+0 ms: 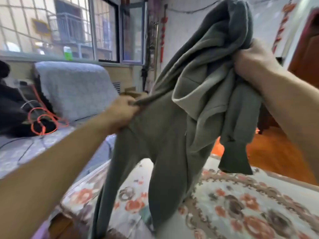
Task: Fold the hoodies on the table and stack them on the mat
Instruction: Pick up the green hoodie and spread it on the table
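Note:
A grey-green zip hoodie (pixel 165 135) hangs in the air between my hands, above a table covered with a floral cloth (pixel 241 204). My left hand (pixel 123 112) grips a bunched edge of the hoodie at mid-height on the left. Higher up on the right, my right hand (pixel 253 61) clutches a thick bundle of the fabric, and the hood rises above it. One sleeve dangles at the right, and the lower body of the hoodie drapes down onto the table. No mat can be told apart in this view.
A sofa with a grey cover (pixel 74 88) stands at the left, with dark clothing (pixel 10 104) and an orange cable (pixel 43 123) on it. Behind are a barred window (pixel 51 26) and a wall. Wooden floor (pixel 269 152) lies beyond the table at the right.

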Demonstrator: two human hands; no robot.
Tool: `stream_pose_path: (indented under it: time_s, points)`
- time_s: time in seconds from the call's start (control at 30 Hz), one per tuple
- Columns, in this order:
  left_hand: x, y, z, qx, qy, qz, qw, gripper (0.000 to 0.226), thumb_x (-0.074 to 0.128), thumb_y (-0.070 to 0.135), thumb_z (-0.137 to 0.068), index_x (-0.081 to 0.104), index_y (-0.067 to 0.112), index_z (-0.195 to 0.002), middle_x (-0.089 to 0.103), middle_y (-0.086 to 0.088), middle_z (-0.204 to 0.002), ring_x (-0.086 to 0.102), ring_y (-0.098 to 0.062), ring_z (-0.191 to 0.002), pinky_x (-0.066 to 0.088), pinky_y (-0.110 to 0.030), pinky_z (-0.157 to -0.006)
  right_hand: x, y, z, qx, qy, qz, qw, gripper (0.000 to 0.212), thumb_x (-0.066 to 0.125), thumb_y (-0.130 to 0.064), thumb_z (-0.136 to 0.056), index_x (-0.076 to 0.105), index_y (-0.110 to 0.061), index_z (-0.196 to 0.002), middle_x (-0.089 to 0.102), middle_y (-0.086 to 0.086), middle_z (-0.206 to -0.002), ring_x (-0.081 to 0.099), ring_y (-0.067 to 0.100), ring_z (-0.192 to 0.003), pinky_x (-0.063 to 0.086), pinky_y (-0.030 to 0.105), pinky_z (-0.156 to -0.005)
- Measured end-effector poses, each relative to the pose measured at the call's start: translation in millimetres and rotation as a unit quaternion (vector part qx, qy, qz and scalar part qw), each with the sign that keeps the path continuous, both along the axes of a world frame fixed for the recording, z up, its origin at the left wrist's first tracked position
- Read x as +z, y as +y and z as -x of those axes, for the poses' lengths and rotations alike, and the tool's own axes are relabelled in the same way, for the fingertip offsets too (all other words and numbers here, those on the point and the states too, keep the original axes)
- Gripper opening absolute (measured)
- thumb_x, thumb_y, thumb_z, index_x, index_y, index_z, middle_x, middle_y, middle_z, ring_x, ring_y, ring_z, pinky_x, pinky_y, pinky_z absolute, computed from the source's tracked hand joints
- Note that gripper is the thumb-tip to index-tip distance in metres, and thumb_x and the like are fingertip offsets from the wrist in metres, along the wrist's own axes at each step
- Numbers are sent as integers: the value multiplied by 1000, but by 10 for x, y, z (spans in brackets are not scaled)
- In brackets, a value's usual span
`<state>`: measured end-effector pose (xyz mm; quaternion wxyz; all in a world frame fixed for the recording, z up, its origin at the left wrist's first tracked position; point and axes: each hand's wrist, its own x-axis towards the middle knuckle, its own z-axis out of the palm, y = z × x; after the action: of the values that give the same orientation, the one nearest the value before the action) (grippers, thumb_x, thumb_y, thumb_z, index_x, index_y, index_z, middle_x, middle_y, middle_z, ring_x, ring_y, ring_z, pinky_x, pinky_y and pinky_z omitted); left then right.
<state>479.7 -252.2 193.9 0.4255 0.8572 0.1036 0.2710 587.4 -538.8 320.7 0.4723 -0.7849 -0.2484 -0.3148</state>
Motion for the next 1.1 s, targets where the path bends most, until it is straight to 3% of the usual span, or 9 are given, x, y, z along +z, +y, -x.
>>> stream_pose_path:
  time_s: [0.1, 0.23, 0.37, 0.57, 0.7, 0.77, 0.87, 0.97, 1.1]
  points:
    - [902, -62, -104, 111, -147, -183, 966, 13, 56, 6, -92, 66, 9, -101, 65, -21, -90, 61, -32, -85, 40, -38, -67, 330, -674, -173, -70, -2, 32, 997, 27, 57, -35, -98, 71, -12, -104, 65, 4, -100, 58, 13, -98, 43, 20, -69]
    - [1634, -442, -275, 108, -261, -379, 881, 18, 59, 32, -100, 57, 15, -104, 66, -26, -102, 61, -46, -94, 42, -45, -72, 721, -1459, -138, -176, 12, 97, 980, 44, 58, -46, -98, 71, -8, -115, 69, 19, -109, 63, 26, -97, 43, 30, -83]
    - [1552, -723, -576, 105, -237, -394, 882, 16, 58, 30, -100, 56, 15, -107, 64, -28, -103, 61, -48, -94, 42, -46, -73, 654, -2128, 61, -239, 57, 185, 951, 39, 58, -45, -98, 75, -11, -104, 70, 17, -97, 64, 28, -87, 47, 34, -78]
    - [1224, -1265, -818, 125, -272, -382, 874, 11, 52, 11, -93, 55, 14, -104, 63, -28, -98, 60, -53, -89, 40, -47, -67, 232, -2678, 168, -354, 33, 210, 911, 30, 51, -37, -100, 69, -17, -112, 65, 25, -115, 61, 43, -105, 49, 44, -86]
    - [1668, -1351, -717, 168, -362, -422, 814, 18, 46, 26, -95, 55, 12, -103, 62, -31, -92, 60, -53, -83, 45, -55, -67, 540, -3052, 400, -326, 20, 147, 933, 29, 59, -34, -98, 72, -11, -109, 69, 22, -102, 65, 35, -88, 49, 35, -64]
    - [1985, -1362, -799, 178, -376, -458, 785, 22, 42, 30, -98, 51, 11, -102, 59, -33, -89, 59, -54, -82, 45, -55, -66, 774, -3087, 498, -306, 18, 121, 944, 48, 64, -60, -88, 72, -15, -104, 72, 14, -95, 66, 28, -80, 48, 34, -57]
    - [2322, -1435, -1092, 195, -374, -484, 766, 27, 36, 35, -99, 48, 12, -101, 56, -29, -92, 58, -54, -82, 46, -54, -65, 1043, -3190, 291, -287, 44, 96, 952, 76, 57, -89, -65, 70, -31, -111, 75, 3, -98, 71, 30, -88, 61, 44, -69]
    - [2263, -1542, -1668, 166, -332, -496, 785, 24, 41, 30, -98, 53, 10, -105, 57, -29, -99, 60, -54, -85, 49, -56, -71, 1010, -3100, -60, -284, 71, 130, 947, 33, 68, -51, -90, 75, -28, -113, 73, 8, -109, 69, 30, -95, 54, 46, -96]
    - [1347, -1864, -2621, 125, -133, -520, 834, 29, 44, 19, -99, 59, 12, -123, 58, -24, -115, 60, -47, -106, 49, -53, -86, 105, -3082, -1115, -325, 208, 299, 873, 51, 41, -46, -104, 65, -10, -130, 62, 15, -135, 60, 33, -118, 48, 36, -100]
